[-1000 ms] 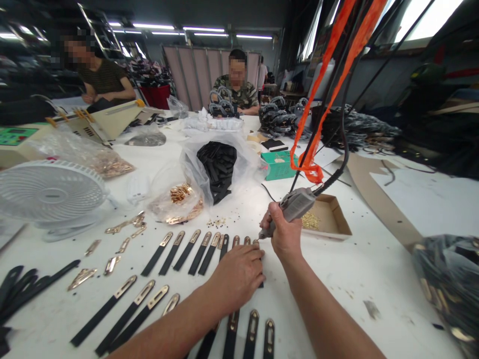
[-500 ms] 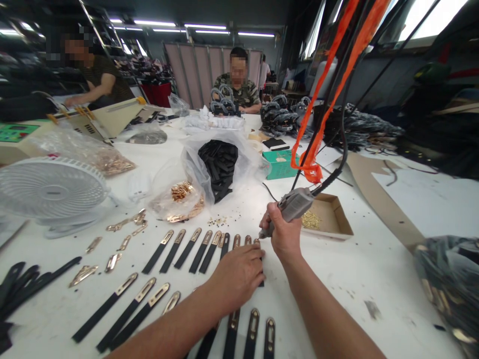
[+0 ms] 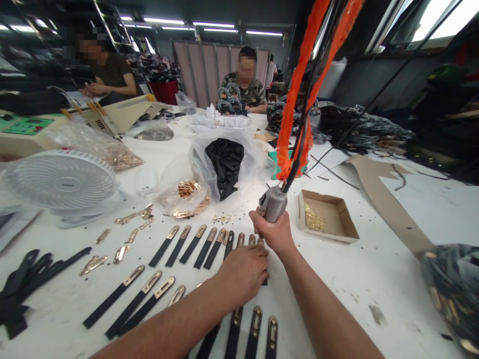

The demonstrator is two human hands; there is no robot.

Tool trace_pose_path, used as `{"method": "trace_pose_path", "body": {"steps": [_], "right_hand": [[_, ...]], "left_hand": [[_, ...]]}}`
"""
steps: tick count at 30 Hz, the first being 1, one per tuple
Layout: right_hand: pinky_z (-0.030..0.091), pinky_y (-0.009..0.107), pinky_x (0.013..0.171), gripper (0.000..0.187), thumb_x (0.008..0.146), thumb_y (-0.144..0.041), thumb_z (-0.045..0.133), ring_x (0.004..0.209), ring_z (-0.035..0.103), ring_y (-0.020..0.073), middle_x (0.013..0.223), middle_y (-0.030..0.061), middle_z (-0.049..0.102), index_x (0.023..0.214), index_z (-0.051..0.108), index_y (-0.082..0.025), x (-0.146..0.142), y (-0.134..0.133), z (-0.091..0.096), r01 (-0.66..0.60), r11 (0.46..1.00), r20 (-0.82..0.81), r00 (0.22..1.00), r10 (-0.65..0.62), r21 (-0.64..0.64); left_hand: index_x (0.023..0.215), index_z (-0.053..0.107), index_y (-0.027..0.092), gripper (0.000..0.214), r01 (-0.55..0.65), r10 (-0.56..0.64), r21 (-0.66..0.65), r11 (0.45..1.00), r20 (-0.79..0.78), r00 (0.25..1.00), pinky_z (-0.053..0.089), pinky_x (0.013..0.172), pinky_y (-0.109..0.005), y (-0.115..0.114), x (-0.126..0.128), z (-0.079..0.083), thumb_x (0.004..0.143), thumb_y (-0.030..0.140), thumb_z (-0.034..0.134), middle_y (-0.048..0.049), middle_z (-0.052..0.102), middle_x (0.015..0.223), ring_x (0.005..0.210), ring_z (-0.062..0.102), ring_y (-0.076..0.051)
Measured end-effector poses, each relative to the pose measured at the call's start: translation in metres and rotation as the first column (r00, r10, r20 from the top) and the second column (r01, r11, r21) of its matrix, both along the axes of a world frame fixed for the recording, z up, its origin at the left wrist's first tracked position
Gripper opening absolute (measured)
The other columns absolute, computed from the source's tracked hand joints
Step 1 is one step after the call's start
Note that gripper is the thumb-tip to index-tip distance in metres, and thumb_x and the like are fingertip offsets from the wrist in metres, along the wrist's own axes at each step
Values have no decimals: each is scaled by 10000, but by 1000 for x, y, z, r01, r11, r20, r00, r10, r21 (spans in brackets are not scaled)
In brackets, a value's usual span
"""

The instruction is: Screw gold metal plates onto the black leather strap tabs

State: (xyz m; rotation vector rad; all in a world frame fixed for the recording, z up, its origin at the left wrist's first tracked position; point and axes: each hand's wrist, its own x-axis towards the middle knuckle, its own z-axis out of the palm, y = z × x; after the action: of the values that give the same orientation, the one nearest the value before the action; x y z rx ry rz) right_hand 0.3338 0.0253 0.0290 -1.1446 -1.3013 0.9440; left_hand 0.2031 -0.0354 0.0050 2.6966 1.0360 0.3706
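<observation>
My right hand [image 3: 277, 232] is wrapped round a grey electric screwdriver [image 3: 275, 202], which hangs by a black cable and orange ties. Its tip points down, mostly hidden by my fingers, near the gold end of a black strap [image 3: 265, 282]. Over that same strap lies my left hand [image 3: 243, 269], fingers bent and pressed together, holding it against the table. Other black straps with slotted gold metal plates [image 3: 171, 236] run in a row to the left. More of them, such as a plated strap [image 3: 272, 336], lie closer to me, some partly covered by my left forearm.
A cardboard tray [image 3: 342, 214] with small gold screws [image 3: 313, 217] stands right of the screwdriver. Behind are bags of black straps [image 3: 224, 167] and gold plates [image 3: 188, 188]. A white fan [image 3: 60, 179] and loose plates lie left. Two co-workers sit beyond.
The screwdriver has swung more upright and shifted left in my right hand, and the orange ties moved with it. My left hand stays on the strap. The view has turned slightly.
</observation>
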Motion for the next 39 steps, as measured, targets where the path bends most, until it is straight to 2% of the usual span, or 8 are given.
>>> {"method": "trace_pose_path", "body": {"steps": [4, 11, 19, 22, 26, 30, 34, 39], "right_hand": [[423, 271, 477, 329, 761, -362, 776, 446, 483, 132, 448, -29, 548, 543, 577, -217, -3, 0, 5, -27, 999, 72, 997, 25, 21], [437, 263, 464, 294, 784, -371, 778, 438, 482, 130, 462, -38, 558, 604, 610, -212, -1, 0, -5, -13, 1000, 11, 1000, 13, 12], [440, 262, 463, 378, 736, -492, 909, 468, 542, 139, 536, -12, 634, 727, 693, -182, 10, -7, -8, -140, 988, -126, 981, 146, 58], [456, 273, 460, 425, 733, -548, 913, 454, 572, 155, 527, 6, 642, 738, 697, -182, 16, -10, -4, -123, 989, -226, 964, 138, 78], [466, 281, 444, 476, 763, -622, 870, 418, 545, 154, 475, -25, 569, 713, 644, -206, 24, -9, 0, -52, 991, -399, 912, 97, 122], [462, 265, 443, 420, 840, -560, 837, 409, 503, 124, 502, -57, 534, 741, 618, -214, 28, -9, 5, -24, 986, -538, 835, 112, 167], [442, 245, 425, 410, 841, -540, 844, 399, 472, 98, 550, -69, 519, 747, 613, -215, 27, -15, 17, -43, 979, -646, 746, 164, 199], [446, 247, 437, 373, 875, -503, 831, 415, 484, 98, 576, -59, 541, 772, 627, -208, 20, -24, 22, -155, 949, -607, 738, 296, 274]], "left_hand": [[802, 741, 168, 170, -11, 11, 8, 1000, 0, 1000, 582, 941, -344, -1, -1, -3, 966, 198, 705, -45, 772, 932, 937, 736, -216], [823, 736, 182, 127, -38, 39, -18, 999, 44, 998, 578, 959, -389, -1, -2, -10, 942, 220, 711, -58, 766, 951, 973, 725, -240], [813, 736, 184, 160, -82, 83, -31, 996, 3, 997, 575, 946, -366, -2, 0, -4, 951, 263, 744, -51, 771, 961, 968, 733, -237], [822, 725, 183, 149, -118, 118, -64, 991, -2, 993, 586, 890, -352, -1, 2, -1, 936, 269, 770, -40, 764, 942, 931, 735, -231], [804, 739, 207, 125, -152, 171, -123, 981, 166, 971, 591, 919, -330, 0, 0, -4, 915, 221, 796, -15, 800, 1054, 993, 751, -208], [867, 789, 233, 101, -222, 273, -170, 960, 401, 874, 572, 1007, -348, 1, -7, -4, 880, 140, 824, 11, 826, 1095, 1049, 756, -194], [858, 802, 248, 158, -332, 385, -197, 922, 396, 834, 555, 981, -389, 3, -13, 4, 837, 99, 850, 21, 835, 1036, 1015, 755, -215], [775, 782, 246, 142, -369, 407, -174, 913, 311, 859, 520, 935, -390, 6, -14, 12, 840, 164, 877, 29, 829, 955, 960, 744, -217]]}}
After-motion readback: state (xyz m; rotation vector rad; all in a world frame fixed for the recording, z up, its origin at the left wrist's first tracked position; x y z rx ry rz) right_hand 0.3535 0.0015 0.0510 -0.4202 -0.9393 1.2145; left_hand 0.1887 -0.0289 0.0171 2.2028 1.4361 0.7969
